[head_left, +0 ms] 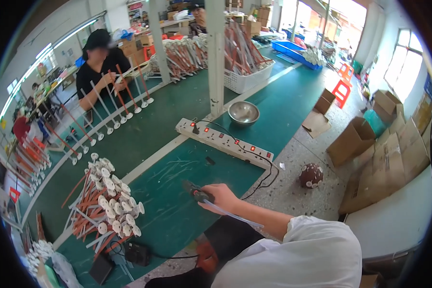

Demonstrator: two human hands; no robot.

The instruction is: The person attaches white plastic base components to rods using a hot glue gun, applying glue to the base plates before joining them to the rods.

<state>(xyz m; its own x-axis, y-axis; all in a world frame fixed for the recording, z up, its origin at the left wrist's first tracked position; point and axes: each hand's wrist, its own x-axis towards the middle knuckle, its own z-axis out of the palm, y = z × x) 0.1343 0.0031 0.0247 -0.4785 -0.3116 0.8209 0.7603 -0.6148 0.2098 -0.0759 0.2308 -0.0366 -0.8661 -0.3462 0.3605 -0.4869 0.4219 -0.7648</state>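
My right hand (pixel 218 196) is closed around a dark glue gun (pixel 195 190). Its nose points left over the green tabletop (pixel 177 216). A long translucent glue stick (pixel 235 215) runs back from the gun along my wrist. My left hand is out of view. To the left of the gun lies a heap of brown and grey strips with round white bases (pixel 115 201). Fine pale strands are scattered on the tabletop between heap and gun.
A white power strip (pixel 221 136) with red lights and a black cable (pixel 273 175) lies beyond my hand. Behind it are a metal bowl (pixel 243 113), a post (pixel 216 62) and a white basket (pixel 247 79) of strips. A co-worker (pixel 101 72) sits across. Cardboard boxes (pixel 353 139) stand right.
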